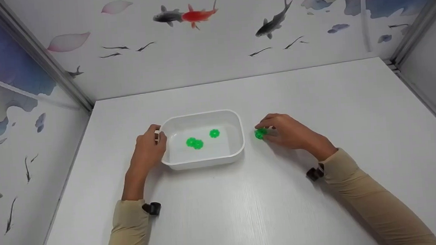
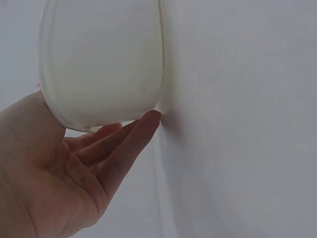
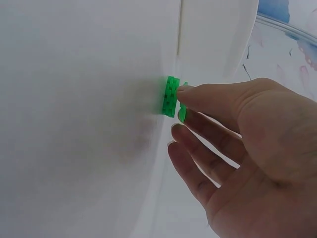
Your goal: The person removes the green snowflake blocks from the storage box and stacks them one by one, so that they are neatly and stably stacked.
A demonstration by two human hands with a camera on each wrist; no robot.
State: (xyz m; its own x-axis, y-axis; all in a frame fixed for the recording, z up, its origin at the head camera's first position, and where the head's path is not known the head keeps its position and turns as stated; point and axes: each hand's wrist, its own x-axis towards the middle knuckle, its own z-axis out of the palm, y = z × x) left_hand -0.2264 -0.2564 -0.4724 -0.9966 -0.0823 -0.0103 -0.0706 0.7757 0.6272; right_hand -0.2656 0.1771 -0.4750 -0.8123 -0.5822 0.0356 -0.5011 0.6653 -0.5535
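Note:
A white plastic tub (image 1: 204, 164) stands on the table, with several green flower-shaped discs (image 1: 214, 133) lying in it. My left hand (image 1: 148, 149) grips its left end, the thumb at the rim and the fingers along the outer wall (image 2: 99, 64). To the right of the tub, my right hand (image 1: 286, 130) pinches one green flower-shaped disc (image 3: 183, 113) between thumb and fingers. Right beneath that disc, a short stack of like discs (image 3: 170, 96) sits on the table. The other right fingers are spread and loosely bent.
The white table (image 1: 225, 215) meets a back wall (image 1: 213, 60) painted with fish and petals. Side panels (image 1: 14, 154) with metal-edged frames border it on the left and right. A black wrist camera (image 1: 153, 209) sits at each sleeve cuff.

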